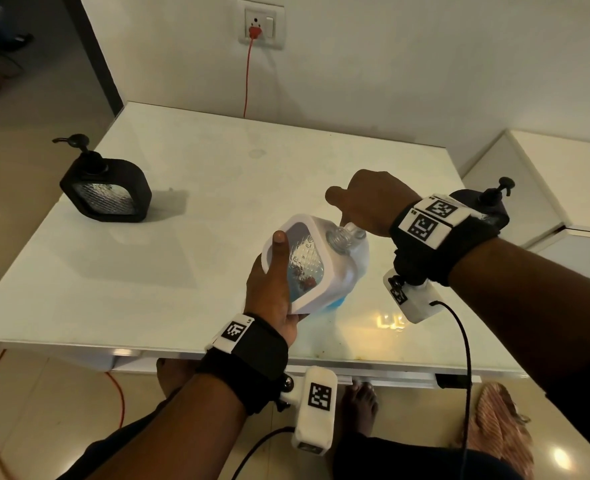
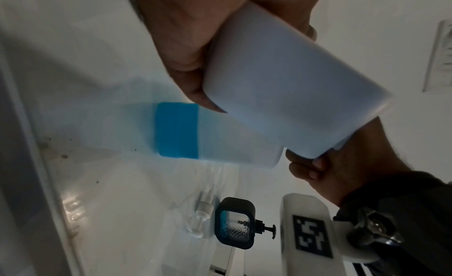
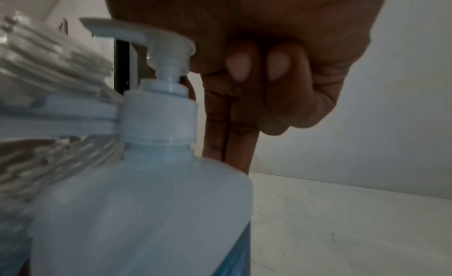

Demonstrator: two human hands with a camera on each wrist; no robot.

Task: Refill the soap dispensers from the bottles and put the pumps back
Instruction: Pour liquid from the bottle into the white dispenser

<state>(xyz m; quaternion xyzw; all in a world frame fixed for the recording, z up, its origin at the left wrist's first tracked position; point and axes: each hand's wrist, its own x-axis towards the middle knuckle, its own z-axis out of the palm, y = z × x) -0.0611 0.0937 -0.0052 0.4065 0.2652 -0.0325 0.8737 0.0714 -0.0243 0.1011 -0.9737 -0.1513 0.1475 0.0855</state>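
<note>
The left hand (image 1: 272, 299) grips a tilted white square dispenser (image 1: 307, 268), open threaded neck pointing up-right at the translucent refill bottle (image 3: 146, 212); right hand (image 1: 369, 202) fingers curl at its pump (image 3: 156, 54).

Dispenser (image 1: 105, 189) far L on table (image 1: 217, 174); bottle (image 1: 352, 268) near front.

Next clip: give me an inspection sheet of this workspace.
Surface: white glass table, specks near its front edge.
Job's things: white-framed clear dispenser tilted, neck open; translucent refill bottle with blue soap; left black pump dispenser; right black pump dispenser; clear loose pump lying flat.
Clutter: nothing seen.
Grippers: left hand grips the white-framed dispenser; right hand holds the bottle's white pump head.
Cables: red cable plugged into wall socket; black camera cable.
Surroundings: striped cloth on floor.
</note>
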